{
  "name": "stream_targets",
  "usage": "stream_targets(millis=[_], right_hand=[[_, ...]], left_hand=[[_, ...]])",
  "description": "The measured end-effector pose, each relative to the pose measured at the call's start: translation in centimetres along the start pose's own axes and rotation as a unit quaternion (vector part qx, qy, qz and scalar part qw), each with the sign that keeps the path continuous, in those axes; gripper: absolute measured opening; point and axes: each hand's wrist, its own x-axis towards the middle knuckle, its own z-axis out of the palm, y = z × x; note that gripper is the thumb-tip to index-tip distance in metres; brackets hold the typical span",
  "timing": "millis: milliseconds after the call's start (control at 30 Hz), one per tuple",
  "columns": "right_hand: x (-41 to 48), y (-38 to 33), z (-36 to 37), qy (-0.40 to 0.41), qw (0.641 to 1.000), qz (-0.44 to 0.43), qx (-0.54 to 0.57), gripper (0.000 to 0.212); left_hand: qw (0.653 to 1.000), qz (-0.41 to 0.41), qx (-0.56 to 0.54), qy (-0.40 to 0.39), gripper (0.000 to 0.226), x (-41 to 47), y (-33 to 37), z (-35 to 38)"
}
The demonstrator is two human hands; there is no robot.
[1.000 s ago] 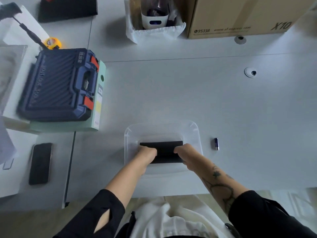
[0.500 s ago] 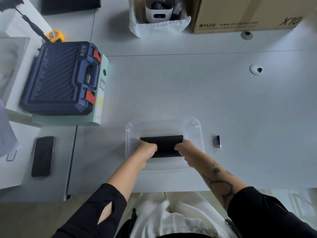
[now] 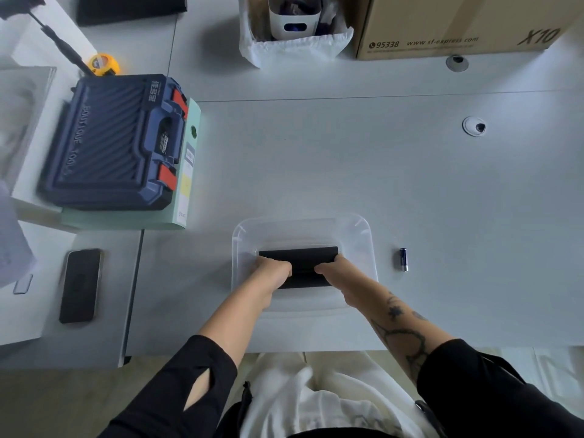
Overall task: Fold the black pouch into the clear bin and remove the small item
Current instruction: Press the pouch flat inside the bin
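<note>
A clear plastic bin (image 3: 363, 235) sits on the white table near its front edge. Inside it lies the black pouch (image 3: 300, 263), folded into a flat band. My left hand (image 3: 273, 271) grips the pouch's left end and my right hand (image 3: 336, 270) grips its right end; both reach down into the bin with fingers curled over the fabric. A small blue battery (image 3: 403, 259) lies on the table just right of the bin, apart from it.
A blue tool case (image 3: 113, 143) rests on a pale green box at the left. A black phone (image 3: 80, 284) lies at the front left. A cardboard box (image 3: 458, 23) and a white bag holding a device (image 3: 294, 30) stand at the back. Two round cable ports (image 3: 474, 126) dot the right side.
Both hands stay on the pouch inside the bin; the far fold has rolled slightly farther from me. The view has shifted a little.
</note>
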Motion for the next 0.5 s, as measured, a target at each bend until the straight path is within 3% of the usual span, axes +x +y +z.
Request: stream_targets(millis=[133,300,500], right_hand=[[-0.5,-0.3,0.3,-0.002,0.999,-0.036,0.026,0.064],[-0.5,-0.4,-0.2,-0.015,0.999,0.018,0.023,0.044],[-1.3,-0.5,-0.2,0.006,1.0,0.002,0.009,0.04]], left_hand=[[1.0,0.001,-0.011,0.003,0.056,0.1,0.0,0.1],[1.0,0.005,-0.018,0.0,0.066,-0.3,0.0,0.1],[0.999,0.018,-0.029,-0.009,0.062,-1.1,0.0,-0.1]])
